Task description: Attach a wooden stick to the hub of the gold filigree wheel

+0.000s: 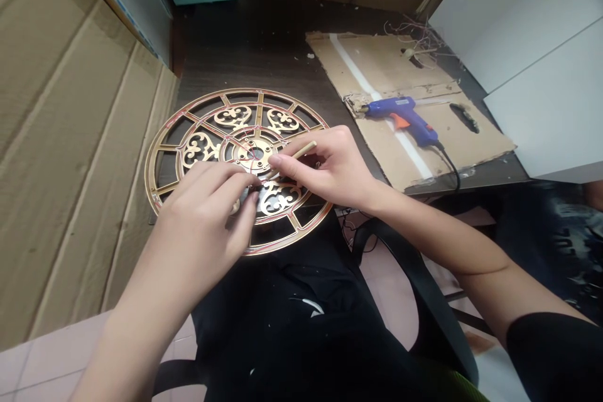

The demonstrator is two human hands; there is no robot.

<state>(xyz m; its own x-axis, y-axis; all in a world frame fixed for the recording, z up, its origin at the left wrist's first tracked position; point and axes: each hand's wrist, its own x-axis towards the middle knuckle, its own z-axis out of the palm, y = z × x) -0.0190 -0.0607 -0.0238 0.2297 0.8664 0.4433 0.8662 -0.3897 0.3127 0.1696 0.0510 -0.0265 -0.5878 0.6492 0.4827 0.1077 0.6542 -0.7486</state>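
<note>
A round gold openwork frame (296,220) with spokes, scroll ornaments and a pierced hub lies partly on the dark table, its near side jutting past the edge over my lap. Thin red and white wires (242,143) run along its rings and across the hub. My right hand (332,163) grips a thin tan stick (306,149), angled down towards the near side of the hub. Just left of its tip, my left hand (207,207) is closed in a pinch over the near part of the frame. Whatever those fingers hold is hidden.
A blue glue gun (405,116) with an orange trigger rests on a flattened cardboard sheet (377,63) at the right. Loose wires (417,38) are bunched at its far corner. Cardboard (70,107) walls the left side; a white cabinet (532,31) stands right.
</note>
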